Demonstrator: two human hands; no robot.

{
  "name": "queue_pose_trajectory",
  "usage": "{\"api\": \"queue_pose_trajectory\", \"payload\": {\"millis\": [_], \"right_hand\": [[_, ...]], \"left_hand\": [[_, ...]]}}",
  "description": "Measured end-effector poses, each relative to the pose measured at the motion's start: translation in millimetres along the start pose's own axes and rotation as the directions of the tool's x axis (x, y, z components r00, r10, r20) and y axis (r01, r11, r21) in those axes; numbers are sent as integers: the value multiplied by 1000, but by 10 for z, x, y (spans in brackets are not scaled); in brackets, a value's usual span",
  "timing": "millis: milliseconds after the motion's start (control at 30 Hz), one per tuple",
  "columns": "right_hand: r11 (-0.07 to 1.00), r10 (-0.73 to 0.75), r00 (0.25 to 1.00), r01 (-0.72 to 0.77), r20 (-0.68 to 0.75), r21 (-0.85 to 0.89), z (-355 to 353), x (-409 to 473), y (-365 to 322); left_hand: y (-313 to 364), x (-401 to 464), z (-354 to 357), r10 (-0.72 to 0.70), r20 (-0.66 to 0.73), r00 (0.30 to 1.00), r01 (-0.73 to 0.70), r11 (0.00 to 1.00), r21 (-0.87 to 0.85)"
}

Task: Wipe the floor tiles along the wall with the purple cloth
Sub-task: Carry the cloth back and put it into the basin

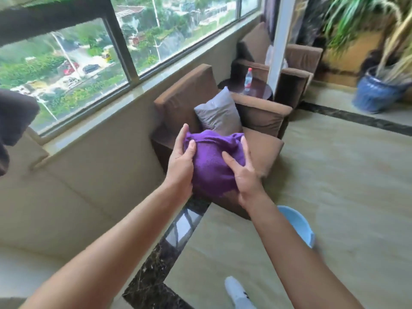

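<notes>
A bunched purple cloth (211, 161) is held up in the air between both hands, in front of a brown armchair. My left hand (180, 161) grips its left side, thumb on top. My right hand (243, 175) grips its right side, fingers pressed into the fabric. The beige floor tiles (334, 186) run below, with a dark marble border strip (165, 248) along the beige wall (84, 179) under the window.
A brown armchair (256, 117) with a grey cushion (216, 112) stands against the wall ahead. Behind it are a dark round table with a plastic bottle (248, 80) and a second armchair. A light blue basin (298, 226) sits on the floor by my right arm. A blue plant pot (376, 92) stands far right.
</notes>
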State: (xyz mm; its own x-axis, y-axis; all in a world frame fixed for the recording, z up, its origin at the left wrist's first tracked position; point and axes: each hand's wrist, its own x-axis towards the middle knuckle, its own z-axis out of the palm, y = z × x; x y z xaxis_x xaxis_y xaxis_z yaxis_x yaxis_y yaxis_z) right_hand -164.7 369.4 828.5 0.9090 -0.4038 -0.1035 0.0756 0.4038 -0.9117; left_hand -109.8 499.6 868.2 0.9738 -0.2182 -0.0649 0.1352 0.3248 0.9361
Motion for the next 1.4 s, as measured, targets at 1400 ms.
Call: {"api": "queue_pose_trajectory", "payload": {"millis": [1400], "right_hand": [[896, -273, 823, 30, -497, -442, -5103, 1528, 889]], "left_hand": [[-4529, 1440, 3130, -519, 413, 748, 352, 839, 416]]}}
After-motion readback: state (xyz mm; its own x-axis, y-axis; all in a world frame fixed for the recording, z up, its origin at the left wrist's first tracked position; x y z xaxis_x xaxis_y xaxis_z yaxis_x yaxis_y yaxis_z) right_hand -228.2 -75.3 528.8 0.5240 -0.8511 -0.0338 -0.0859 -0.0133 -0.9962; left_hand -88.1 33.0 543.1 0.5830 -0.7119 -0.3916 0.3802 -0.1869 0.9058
